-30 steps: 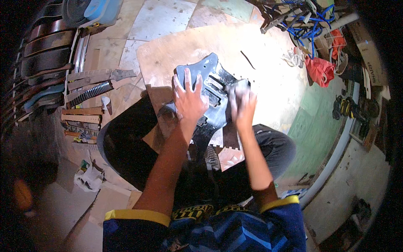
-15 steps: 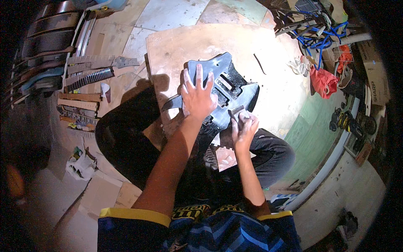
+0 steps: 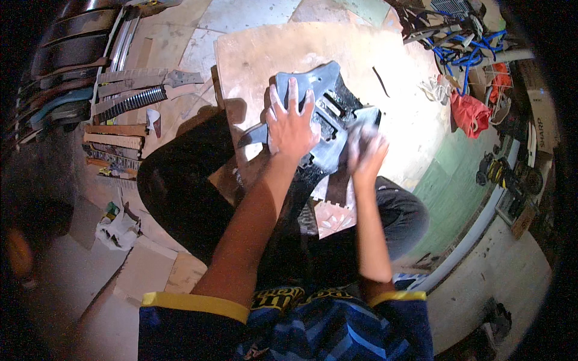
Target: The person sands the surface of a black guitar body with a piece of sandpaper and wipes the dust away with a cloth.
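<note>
A grey-black electric guitar body (image 3: 330,116) with cut-out cavities lies across my lap and over a pale wooden board (image 3: 253,54). My left hand (image 3: 291,129) rests flat on its upper left part, fingers spread, holding nothing. At the body's right edge, my right hand (image 3: 366,153) is curled and smeared by motion. It grips a small dark sanding block (image 3: 356,135), which shows more plainly in the earlier frame. White dust coats the fingers of both hands. My left palm hides part of the guitar's face.
Guitar necks (image 3: 138,105) and wooden strips lie on the floor at left, below dark curved pieces (image 3: 78,45). A pinkish sheet (image 3: 334,218) sits between my legs. At right are tangled blue cord (image 3: 466,57), a red cloth (image 3: 471,114) and a cardboard box (image 3: 542,120).
My right hand has moved up and to the right along the guitar body's edge and is now blurred. The left hand keeps its place on the body. The whole view has shifted slightly.
</note>
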{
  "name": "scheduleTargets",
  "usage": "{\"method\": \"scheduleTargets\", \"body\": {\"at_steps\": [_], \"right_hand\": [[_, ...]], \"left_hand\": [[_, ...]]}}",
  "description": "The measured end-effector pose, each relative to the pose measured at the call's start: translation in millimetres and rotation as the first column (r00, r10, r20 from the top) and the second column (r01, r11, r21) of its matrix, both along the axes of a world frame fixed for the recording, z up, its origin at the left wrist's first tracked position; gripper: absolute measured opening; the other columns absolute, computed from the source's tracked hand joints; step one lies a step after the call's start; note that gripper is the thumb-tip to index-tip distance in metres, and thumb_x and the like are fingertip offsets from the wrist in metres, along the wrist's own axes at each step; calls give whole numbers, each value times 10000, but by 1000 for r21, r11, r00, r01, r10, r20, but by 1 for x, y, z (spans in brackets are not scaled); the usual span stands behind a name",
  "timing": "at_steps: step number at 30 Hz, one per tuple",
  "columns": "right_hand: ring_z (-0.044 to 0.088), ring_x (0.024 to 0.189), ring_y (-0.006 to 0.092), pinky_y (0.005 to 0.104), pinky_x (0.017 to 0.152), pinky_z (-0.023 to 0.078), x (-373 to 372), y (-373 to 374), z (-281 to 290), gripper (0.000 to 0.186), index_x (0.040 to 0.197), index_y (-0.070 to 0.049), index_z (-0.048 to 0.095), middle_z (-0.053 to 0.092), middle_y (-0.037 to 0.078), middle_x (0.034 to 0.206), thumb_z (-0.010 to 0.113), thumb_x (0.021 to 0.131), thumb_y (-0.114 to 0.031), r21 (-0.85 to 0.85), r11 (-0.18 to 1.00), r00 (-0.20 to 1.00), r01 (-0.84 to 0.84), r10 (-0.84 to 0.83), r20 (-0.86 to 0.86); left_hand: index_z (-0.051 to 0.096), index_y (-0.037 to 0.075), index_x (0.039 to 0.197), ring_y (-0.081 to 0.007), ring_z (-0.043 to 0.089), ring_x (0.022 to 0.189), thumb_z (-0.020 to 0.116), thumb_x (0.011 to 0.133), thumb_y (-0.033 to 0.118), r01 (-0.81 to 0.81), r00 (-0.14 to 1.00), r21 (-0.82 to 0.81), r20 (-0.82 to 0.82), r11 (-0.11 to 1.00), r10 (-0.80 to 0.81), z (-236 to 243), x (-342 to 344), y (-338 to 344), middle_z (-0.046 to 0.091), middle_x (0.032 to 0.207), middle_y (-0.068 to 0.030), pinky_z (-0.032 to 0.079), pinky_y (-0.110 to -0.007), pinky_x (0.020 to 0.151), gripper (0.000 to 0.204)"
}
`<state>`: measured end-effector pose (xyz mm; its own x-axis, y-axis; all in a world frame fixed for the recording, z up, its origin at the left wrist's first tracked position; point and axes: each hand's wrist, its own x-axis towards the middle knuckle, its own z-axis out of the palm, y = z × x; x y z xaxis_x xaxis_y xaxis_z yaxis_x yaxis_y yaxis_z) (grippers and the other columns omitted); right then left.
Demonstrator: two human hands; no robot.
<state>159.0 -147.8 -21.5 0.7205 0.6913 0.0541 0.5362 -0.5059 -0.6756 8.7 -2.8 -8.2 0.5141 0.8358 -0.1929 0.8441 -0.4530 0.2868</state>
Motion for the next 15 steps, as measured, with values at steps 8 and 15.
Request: {"method": "scheduleTargets", "body": {"at_steps": [8,15], "right_hand": [[580,1088,386,482,919,481,-25,-21,-2,274,1144,-5,610,564,239,1134,718,906,-84,-13,999,988,-44,46,147],[560,1021,422,522,871,459,45,66,24,322,1146,3,639,596,255,1073,770,891,-144,-39,998,939,-56,66,338]], "left_hand": [[450,269,1560,-505,212,1517,751,808,376,-13,999,-12,-37,1000,13,7,0,3,192,1720,-125,384,-617,1109,817],[482,259,1537,-503,221,1515,756,791,342,-16,999,37,34,999,14,-2,1,-2,198,1718,-121,378,-629,1114,799]]}}
